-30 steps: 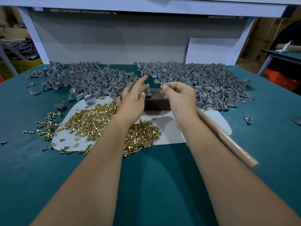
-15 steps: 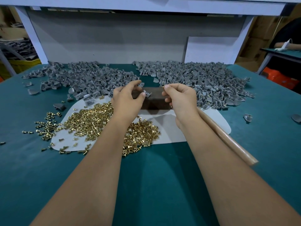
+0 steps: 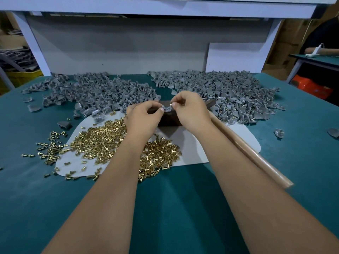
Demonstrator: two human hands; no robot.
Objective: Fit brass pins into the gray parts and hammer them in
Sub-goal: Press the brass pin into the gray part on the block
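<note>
My left hand [image 3: 145,116] pinches a small gray part [image 3: 166,109] over a dark metal block [image 3: 169,120]. My right hand [image 3: 190,110] pinches a brass pin [image 3: 171,104] right at that part. A heap of loose brass pins [image 3: 102,142] lies on a white sheet [image 3: 190,149] below my left forearm. Two big heaps of gray parts lie behind: one on the left [image 3: 99,92], one on the right [image 3: 216,88]. A wooden hammer handle [image 3: 253,154] runs from under my right wrist toward the lower right; its head is hidden.
The teal table top [image 3: 176,208] carries stray gray parts at the left [image 3: 34,108] and right [image 3: 278,132]. A white frame and gray back panel [image 3: 128,48] close off the rear. Another table [image 3: 315,59] stands at the far right.
My left hand went from open fingers reaching at the pile to pinching a gray part over the block. My right hand moved left and brought its pin to the part.
</note>
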